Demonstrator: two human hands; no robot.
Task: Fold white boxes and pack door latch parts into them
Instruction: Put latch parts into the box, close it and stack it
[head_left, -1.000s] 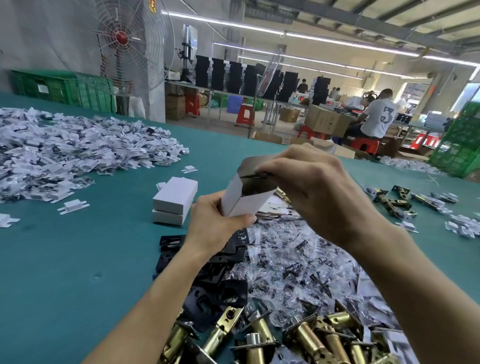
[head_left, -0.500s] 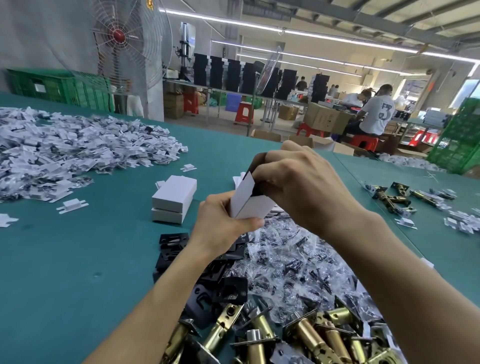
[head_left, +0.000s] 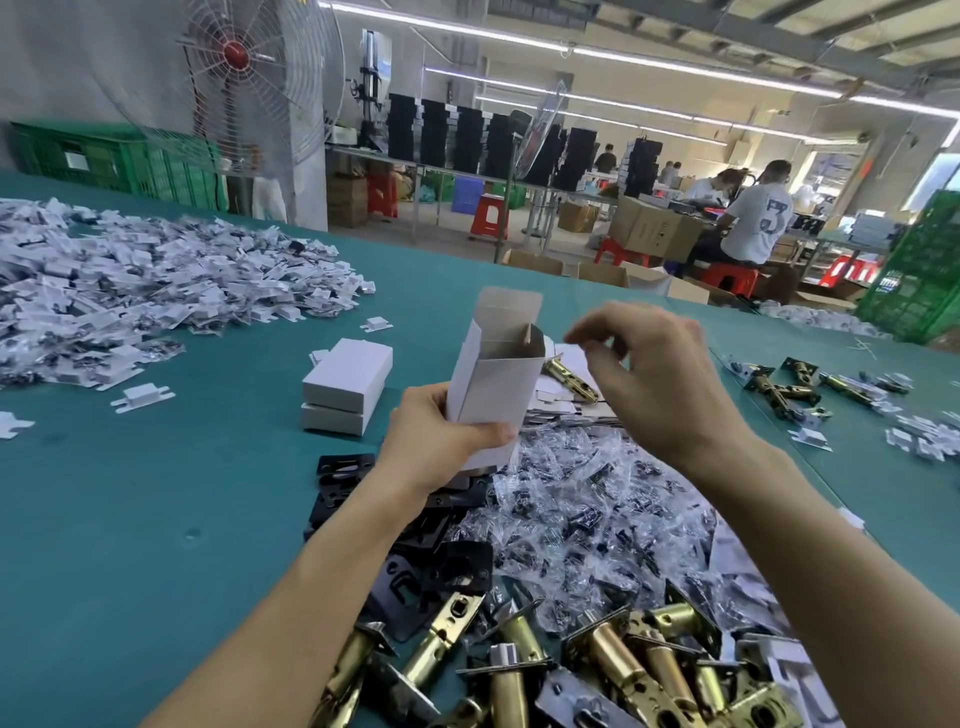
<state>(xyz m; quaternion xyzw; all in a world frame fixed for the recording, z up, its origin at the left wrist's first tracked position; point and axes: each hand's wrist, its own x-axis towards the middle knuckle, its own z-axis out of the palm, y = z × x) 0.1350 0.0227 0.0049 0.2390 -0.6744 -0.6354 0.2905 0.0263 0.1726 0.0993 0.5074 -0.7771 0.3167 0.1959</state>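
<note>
White box (head_left: 497, 391) (upright) in left hand (head_left: 437, 442)

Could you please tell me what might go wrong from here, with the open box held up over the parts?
The left hand grips the white box only low down, and its bottom is hidden; if that end isn't tucked, a heavy brass latch might drop through. The side tab stands at the opening and could snag a part going in. The right hand holds nothing, so the thin card has no second support.
</note>
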